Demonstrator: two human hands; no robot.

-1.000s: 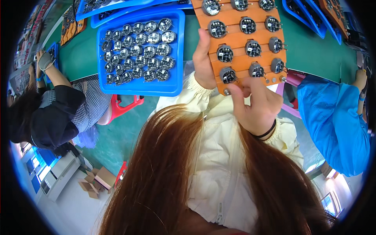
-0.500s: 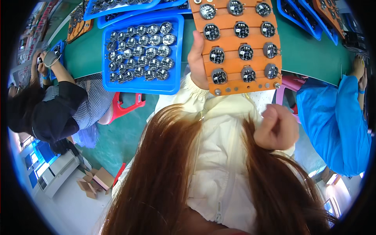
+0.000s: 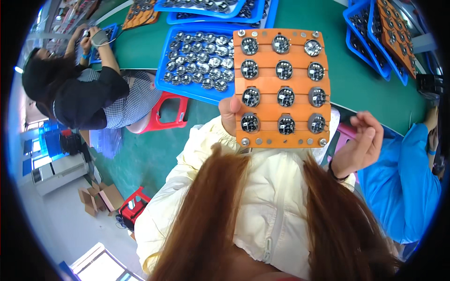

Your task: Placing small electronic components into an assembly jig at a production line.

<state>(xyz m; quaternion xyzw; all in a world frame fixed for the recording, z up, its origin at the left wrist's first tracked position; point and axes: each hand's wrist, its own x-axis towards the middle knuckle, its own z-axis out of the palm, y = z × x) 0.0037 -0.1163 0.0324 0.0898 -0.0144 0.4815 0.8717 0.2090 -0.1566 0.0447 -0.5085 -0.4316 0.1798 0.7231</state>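
My left hand (image 3: 228, 114) grips an orange fixture board (image 3: 265, 83) at its lower left edge, thumb on the front and the fingers hidden behind it. The board is tilted up toward me. Rows of small round electronic parts (image 3: 286, 97) with silvery rims and dark faces sit in its recesses, and metal pins stand at the corners. To the right of the board, apart from it, my right hand (image 3: 360, 147) is raised with fingers loosely bent and apart, holding nothing. A blue tray (image 3: 187, 93) of similar round parts lies on the table behind the board's left side.
More blue trays (image 3: 206, 18) of parts are stacked at the back. Tilted trays (image 3: 358, 49) and another orange board (image 3: 391, 40) stand on the green table (image 3: 309, 16) at right. Co-workers sit on both sides, one in black (image 3: 89, 93), one in blue (image 3: 398, 173).
The board now sits lower in view and shows its top edge. My right hand has gone from loosely curled to opened, and moved up and right. The surroundings have shifted as the view turned.
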